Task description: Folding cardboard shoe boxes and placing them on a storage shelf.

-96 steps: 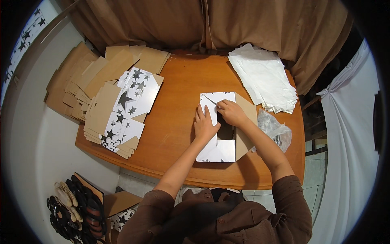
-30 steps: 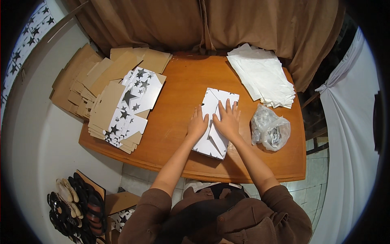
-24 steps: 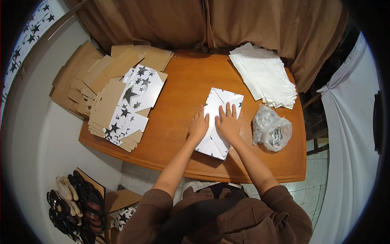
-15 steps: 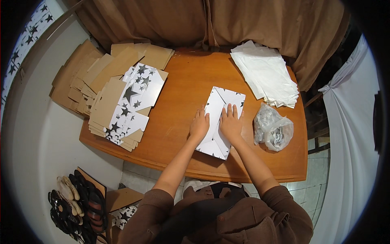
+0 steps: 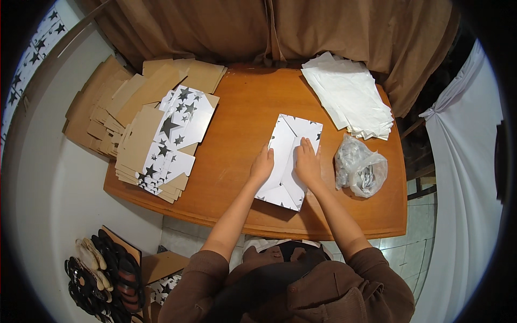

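A white cardboard box [image 5: 282, 156] with black stars at its ends lies at a slant on the table, its folded flaps facing up. Along its left long side rests my left hand [image 5: 262, 164], fingers together and pressed to the edge. My right hand [image 5: 307, 163] clasps the opposite long side, its fingertips near the upper edge and partly out of sight. Between them the two hands grip the box.
Flat star-printed cardboard blanks [image 5: 171, 134] and brown cardboard sheets [image 5: 126, 97] are piled at the left of the wooden table [image 5: 242, 102]. White paper sheets [image 5: 350, 94] lie at the far right. Nearer sits a clear plastic bag [image 5: 360, 167]. Sandals [image 5: 105, 269] are at lower left.
Both hands have slid from lying flat on the box's top out to its long sides, and they now clasp it. The box has barely moved.
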Action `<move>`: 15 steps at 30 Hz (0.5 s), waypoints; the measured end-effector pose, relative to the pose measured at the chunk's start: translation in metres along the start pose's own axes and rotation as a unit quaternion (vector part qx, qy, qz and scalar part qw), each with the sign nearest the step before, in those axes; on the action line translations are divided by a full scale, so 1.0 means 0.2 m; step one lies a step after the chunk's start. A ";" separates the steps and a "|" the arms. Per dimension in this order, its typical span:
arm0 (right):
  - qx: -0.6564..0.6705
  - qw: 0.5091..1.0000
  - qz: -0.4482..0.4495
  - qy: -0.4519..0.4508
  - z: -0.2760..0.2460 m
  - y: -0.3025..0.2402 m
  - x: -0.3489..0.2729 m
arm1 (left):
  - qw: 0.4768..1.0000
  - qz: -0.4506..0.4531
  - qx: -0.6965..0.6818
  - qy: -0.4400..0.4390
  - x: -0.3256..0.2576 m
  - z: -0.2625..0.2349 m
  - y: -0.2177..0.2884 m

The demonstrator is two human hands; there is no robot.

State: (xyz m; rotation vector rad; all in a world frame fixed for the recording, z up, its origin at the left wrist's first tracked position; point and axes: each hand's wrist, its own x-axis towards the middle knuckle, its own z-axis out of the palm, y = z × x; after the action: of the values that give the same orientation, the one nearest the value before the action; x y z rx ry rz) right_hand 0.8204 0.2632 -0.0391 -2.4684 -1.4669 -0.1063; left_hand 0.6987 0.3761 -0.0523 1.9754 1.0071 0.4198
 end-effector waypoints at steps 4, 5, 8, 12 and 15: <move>0.145 0.989 -0.014 0.035 -0.06 -0.04 -0.01 | 0.980 -0.008 -0.194 -0.044 0.07 0.04 -0.16; 0.170 0.984 -0.012 0.051 -0.07 -0.04 -0.01 | 0.972 -0.010 -0.226 -0.055 0.08 0.05 -0.18; 0.297 0.943 0.016 0.148 -0.01 0.01 -0.02 | 0.971 -0.012 -0.230 -0.062 0.08 0.07 -0.15; 0.341 0.918 0.016 0.203 0.00 -0.02 -0.03 | 0.966 -0.012 -0.252 -0.060 0.04 0.03 -0.15; 0.301 0.935 0.041 0.183 -0.01 0.00 -0.05 | 0.999 0.006 -0.034 0.005 -0.06 -0.05 0.00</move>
State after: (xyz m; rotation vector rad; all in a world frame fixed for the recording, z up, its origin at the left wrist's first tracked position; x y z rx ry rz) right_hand 0.8151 0.2543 -0.0385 -1.8822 -1.0372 -0.0790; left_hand 0.6859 0.3719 -0.0460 1.9201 0.9756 0.4653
